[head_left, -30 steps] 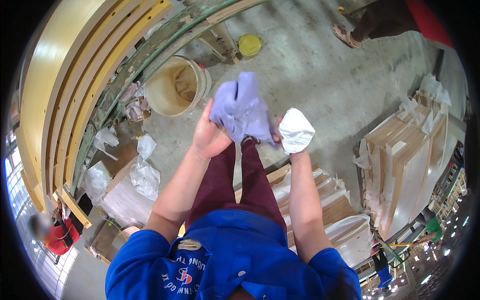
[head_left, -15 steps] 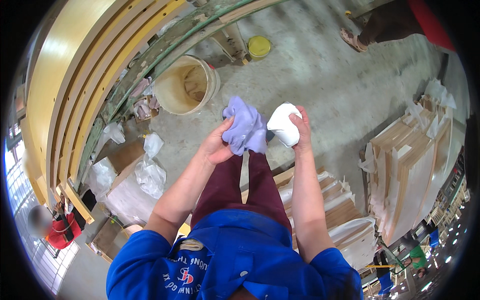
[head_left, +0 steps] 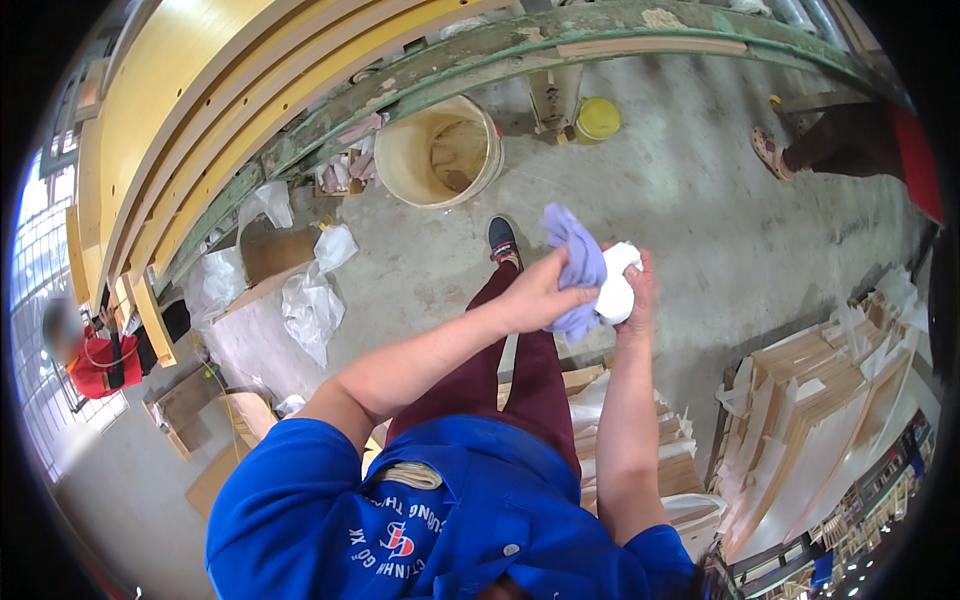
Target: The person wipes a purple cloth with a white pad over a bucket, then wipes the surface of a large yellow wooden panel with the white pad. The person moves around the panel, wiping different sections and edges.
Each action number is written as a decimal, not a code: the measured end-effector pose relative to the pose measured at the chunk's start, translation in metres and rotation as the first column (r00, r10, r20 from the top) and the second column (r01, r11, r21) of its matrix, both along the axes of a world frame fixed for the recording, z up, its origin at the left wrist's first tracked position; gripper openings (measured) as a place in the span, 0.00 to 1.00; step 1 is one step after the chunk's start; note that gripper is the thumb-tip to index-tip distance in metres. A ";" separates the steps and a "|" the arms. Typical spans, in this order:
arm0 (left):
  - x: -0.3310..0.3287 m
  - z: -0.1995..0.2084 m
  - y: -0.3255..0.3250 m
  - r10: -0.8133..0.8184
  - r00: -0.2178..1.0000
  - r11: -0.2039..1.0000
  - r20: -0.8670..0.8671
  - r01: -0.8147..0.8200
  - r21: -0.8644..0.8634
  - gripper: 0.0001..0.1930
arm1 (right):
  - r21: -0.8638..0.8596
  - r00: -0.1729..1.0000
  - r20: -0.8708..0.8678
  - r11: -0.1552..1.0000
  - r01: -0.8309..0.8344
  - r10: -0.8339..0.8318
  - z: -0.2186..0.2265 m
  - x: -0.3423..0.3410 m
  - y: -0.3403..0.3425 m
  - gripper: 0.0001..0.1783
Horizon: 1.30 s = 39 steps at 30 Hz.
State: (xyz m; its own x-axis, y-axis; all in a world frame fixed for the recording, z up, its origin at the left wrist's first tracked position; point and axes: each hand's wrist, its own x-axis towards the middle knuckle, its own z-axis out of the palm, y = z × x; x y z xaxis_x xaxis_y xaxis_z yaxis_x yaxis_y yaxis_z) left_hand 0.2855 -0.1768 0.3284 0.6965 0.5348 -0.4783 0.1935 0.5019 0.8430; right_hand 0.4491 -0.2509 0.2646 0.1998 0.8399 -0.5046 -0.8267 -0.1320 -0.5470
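Rough grey concrete floor (head_left: 700, 210) spreads out under us in a workshop, with long curved yellow wooden mouldings (head_left: 200, 130) stacked along its left edge against a worn green frame (head_left: 560, 40). Just in front of that frame stands a cream plastic bucket (head_left: 445, 150), and beside it a small yellow lid or can (head_left: 598, 118). Crumpled clear plastic bags (head_left: 315, 290) lie near cardboard pieces at the left side of the floor. Pale wooden frame parts (head_left: 820, 410) are piled toward the right edge, and more lie stacked below our arms.

We hold both hands together out in front of our chest, above our dark red trouser leg and dark shoe (head_left: 502, 238). Our left hand (head_left: 540, 295) is closed around a bunched lilac cloth (head_left: 578, 262), pressing it against a small white object (head_left: 615, 290). Our right hand (head_left: 640, 300) grips that white object from the far side, fingers wrapped on it; we cannot tell what kind of piece it is.

Another person's sandalled foot (head_left: 775, 152) shows near the top right corner of the floor, and a person in red (head_left: 95, 360) stands at the far left.
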 end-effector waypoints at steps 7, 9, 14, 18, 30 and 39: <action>-0.024 0.014 -0.013 0.056 0.991 0.984 -0.122 -0.034 0.175 0.23 | -0.049 0.983 -0.178 0.998 -0.050 0.040 -0.023 -0.011 -0.001 0.20; -0.031 0.015 -0.013 0.181 0.969 0.960 -0.170 -0.136 0.245 0.19 | -0.027 0.978 -0.168 0.991 -0.128 0.122 -0.026 -0.013 0.005 0.18; -0.036 -0.004 -0.019 0.555 0.821 0.824 -0.135 -0.520 0.225 0.18 | -0.098 0.974 -0.154 0.979 -0.181 0.165 -0.029 -0.026 0.014 0.19; -0.056 -0.004 -0.001 0.607 0.769 0.778 -0.201 -0.626 -0.046 0.19 | -0.081 0.992 -0.121 0.996 -0.038 0.028 -0.034 -0.021 0.016 0.18; -0.036 -0.011 0.014 0.253 0.906 0.871 -0.340 -0.060 0.489 0.19 | -0.157 0.993 -0.091 0.984 -0.089 0.076 -0.031 -0.036 0.016 0.15; -0.089 -0.020 0.070 0.538 0.731 0.677 -0.419 -0.079 0.732 0.19 | -0.284 0.961 -0.232 0.956 0.078 -0.147 -0.072 -0.039 -0.016 0.23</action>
State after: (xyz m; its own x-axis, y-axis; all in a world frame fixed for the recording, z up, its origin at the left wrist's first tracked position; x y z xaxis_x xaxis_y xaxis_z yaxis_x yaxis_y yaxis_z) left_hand 0.1962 -0.1066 0.3089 0.1429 0.9771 -0.1574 0.6730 0.0207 0.7394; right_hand 0.4102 -0.2670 0.1930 0.1243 0.6450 -0.7540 -0.9493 -0.1438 -0.2794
